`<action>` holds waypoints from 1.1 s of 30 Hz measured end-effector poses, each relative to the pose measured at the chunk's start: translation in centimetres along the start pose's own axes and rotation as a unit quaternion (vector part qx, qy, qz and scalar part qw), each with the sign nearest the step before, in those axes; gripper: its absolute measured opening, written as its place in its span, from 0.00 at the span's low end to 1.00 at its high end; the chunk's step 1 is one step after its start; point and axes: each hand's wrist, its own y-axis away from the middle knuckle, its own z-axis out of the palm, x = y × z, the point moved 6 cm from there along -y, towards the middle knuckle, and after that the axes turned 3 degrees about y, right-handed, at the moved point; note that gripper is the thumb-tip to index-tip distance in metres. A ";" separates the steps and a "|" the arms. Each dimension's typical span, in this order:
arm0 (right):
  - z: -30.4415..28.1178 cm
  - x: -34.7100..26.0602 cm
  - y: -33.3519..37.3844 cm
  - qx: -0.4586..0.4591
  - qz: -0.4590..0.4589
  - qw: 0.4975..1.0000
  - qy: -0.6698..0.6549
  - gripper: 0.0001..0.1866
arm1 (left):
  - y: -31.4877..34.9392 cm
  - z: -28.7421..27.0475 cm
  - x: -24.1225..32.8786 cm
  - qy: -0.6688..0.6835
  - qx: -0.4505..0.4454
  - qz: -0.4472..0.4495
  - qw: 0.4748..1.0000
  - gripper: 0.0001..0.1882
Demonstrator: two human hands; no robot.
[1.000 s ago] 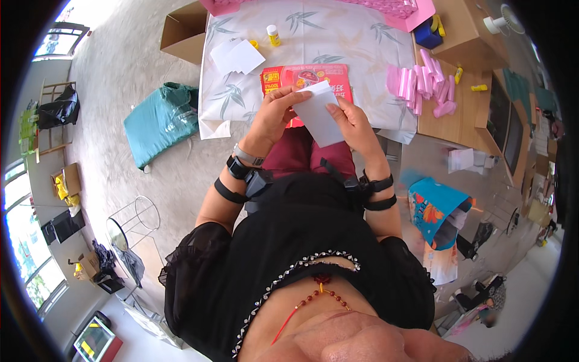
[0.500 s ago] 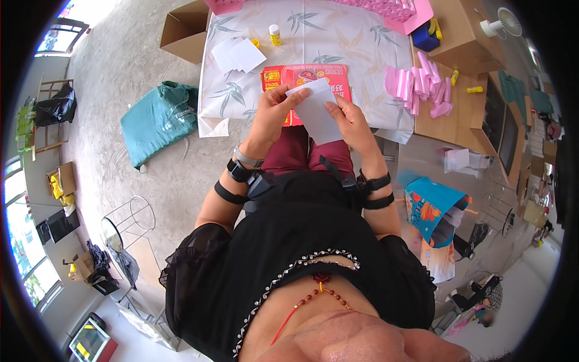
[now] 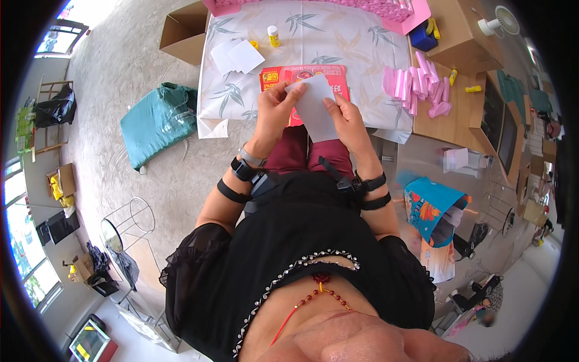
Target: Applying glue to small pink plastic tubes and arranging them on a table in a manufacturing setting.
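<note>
Above the near edge of the table, my left hand [image 3: 277,110] pinches the left edge of a white paper sheet [image 3: 316,114] between thumb and fingers. On the sheet's other side, my right hand [image 3: 349,125] is closed on its right edge, thumb on top. The sheet hangs tilted over a flat red printed cardboard piece [image 3: 272,75] that lies on the table and is partly hidden by my hands. Farther left, several white sheets [image 3: 228,57] lie fanned out. Beside them stand a yellow glue stick with a white cap [image 3: 274,37] and a small yellow round piece [image 3: 254,44].
A patterned white cloth [image 3: 362,57] covers the table. Pink rolls [image 3: 415,84] are piled at the right, and a pink box [image 3: 398,24] holds more at the back. A blue container [image 3: 423,40] stands near it. An open carton [image 3: 184,36] and a green wrapped bundle [image 3: 158,127] are at the left.
Both hands still hold the sheet. The left thumb has shifted slightly up and left along it, and more of the sheet's upper part shows.
</note>
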 end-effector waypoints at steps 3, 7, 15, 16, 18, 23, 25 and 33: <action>0.0 0.1 -0.2 0.013 -0.015 1.000 -0.006 0.15 | -0.1 0.3 -0.3 0.093 -0.018 -0.039 0.995 0.12; -0.1 0.0 0.0 0.011 -0.009 1.000 -0.008 0.15 | 0.1 0.4 -0.8 0.078 -0.036 -0.056 0.995 0.12; -0.4 0.3 0.2 -0.062 0.001 0.997 -0.035 0.16 | 0.1 0.2 -2.0 0.152 -0.035 -0.192 0.969 0.13; -0.4 0.3 0.2 -0.069 -0.012 0.997 -0.036 0.16 | 0.1 0.2 -1.9 0.152 -0.037 -0.189 0.969 0.13; -0.6 0.4 0.2 -0.075 -0.024 0.996 -0.037 0.15 | 0.3 0.5 -1.8 0.179 -0.045 -0.197 0.963 0.13; -0.7 0.6 0.1 -0.080 -0.021 0.997 -0.006 0.15 | 0.2 0.4 -1.9 0.138 -0.026 -0.151 0.978 0.13; -0.7 0.5 0.1 -0.072 -0.020 0.997 -0.008 0.15 | 0.2 0.4 -1.8 0.108 -0.023 -0.114 0.987 0.13; -0.4 0.5 0.0 -0.040 -0.008 0.999 0.002 0.15 | 0.3 0.5 -0.4 -0.002 0.004 0.022 1.000 0.14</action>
